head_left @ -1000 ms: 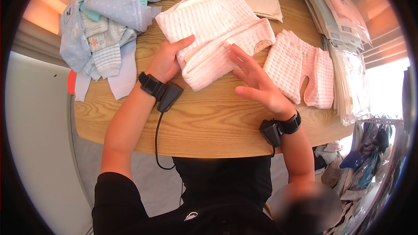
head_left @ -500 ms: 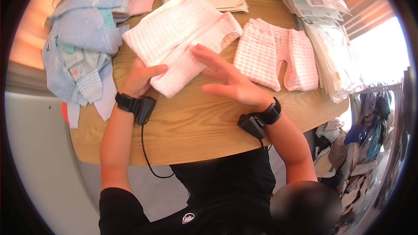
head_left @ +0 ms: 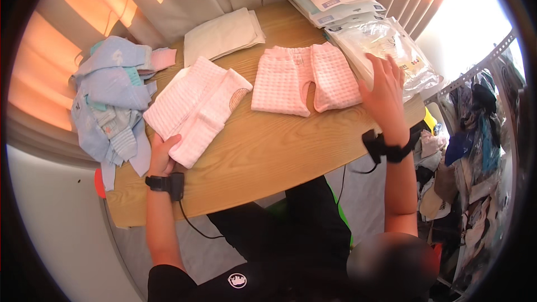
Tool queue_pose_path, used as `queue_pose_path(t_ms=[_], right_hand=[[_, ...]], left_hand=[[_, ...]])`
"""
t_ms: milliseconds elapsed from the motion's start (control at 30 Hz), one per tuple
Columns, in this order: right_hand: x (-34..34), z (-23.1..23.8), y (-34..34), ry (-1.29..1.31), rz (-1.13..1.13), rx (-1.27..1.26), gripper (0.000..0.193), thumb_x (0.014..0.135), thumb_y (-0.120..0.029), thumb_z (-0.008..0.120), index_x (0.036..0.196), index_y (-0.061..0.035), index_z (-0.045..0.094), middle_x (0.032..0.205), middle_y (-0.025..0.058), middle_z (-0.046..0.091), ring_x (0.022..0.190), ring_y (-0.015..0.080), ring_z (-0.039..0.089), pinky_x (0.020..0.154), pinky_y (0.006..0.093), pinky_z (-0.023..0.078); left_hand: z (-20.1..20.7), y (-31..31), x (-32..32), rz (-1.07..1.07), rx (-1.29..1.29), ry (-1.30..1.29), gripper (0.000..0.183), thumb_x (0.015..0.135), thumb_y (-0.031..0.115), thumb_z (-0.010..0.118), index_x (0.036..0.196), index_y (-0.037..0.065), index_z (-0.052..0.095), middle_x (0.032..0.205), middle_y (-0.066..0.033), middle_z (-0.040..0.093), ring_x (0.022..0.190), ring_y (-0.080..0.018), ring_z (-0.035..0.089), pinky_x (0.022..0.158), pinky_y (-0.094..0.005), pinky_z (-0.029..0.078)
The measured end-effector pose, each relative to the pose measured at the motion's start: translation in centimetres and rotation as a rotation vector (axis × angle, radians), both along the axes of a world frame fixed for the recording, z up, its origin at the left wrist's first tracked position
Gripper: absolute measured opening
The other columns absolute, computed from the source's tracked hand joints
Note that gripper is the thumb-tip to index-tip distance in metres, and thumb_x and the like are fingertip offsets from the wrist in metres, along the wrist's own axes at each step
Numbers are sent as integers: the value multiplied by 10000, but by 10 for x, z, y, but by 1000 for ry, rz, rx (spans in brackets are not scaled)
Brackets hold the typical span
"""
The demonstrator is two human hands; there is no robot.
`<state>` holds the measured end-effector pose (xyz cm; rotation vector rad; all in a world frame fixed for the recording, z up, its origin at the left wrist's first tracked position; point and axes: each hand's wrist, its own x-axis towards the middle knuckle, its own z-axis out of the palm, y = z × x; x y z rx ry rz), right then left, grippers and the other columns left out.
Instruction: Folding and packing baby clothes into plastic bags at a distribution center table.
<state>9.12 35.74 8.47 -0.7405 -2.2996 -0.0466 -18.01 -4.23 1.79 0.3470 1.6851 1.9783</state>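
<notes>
Ok, L fingers [head_left: 173, 141] clasping garment [head_left: 193, 113], R [head_left: 385, 96] spread

My left hand [head_left: 163, 155] grips the near end of a folded pink garment [head_left: 196, 109], thumb on top. My right hand [head_left: 386, 98], fingers spread, is at the plastic packets [head_left: 405, 50], right; contact unclear. Pink trousers [head_left: 279, 85] lie between. Blue clothes [head_left: 114, 89] heaped left.
</notes>
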Motion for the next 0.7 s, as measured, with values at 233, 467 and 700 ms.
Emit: queue_pose_path(t_ms=[233, 467, 700], right_hand=[[10, -36, 43, -146, -98, -225, 390, 785, -184, 637, 1165, -99, 610, 1164, 93, 624, 1130, 303, 549, 1074, 645, 196], [39, -20, 7, 198, -9, -168, 253, 771, -111, 649, 1022, -120, 673, 1023, 63, 661, 1088, 260, 564, 1073, 628, 205], [84, -3, -104, 279, 322, -173, 259, 722, -3, 648, 956, -110, 680, 956, 42, 658, 1017, 251, 592, 1100, 572, 211]], left_hand=[[-5, -17, 59, 124, -20, -56, 449, 918, 105, 585, 1319, -13, 420, 1271, -112, 556, 1121, -219, 571, 931, -343, 483], [-9, -42, 125, 321, -208, 122, 561, 916, 170, 617, 1394, 27, 359, 1263, -125, 472, 1090, -177, 525, 859, -309, 495], [34, -18, 172, 232, 37, 264, 518, 955, 242, 557, 1390, 42, 360, 1304, -131, 492, 1154, -220, 526, 896, -363, 478]])
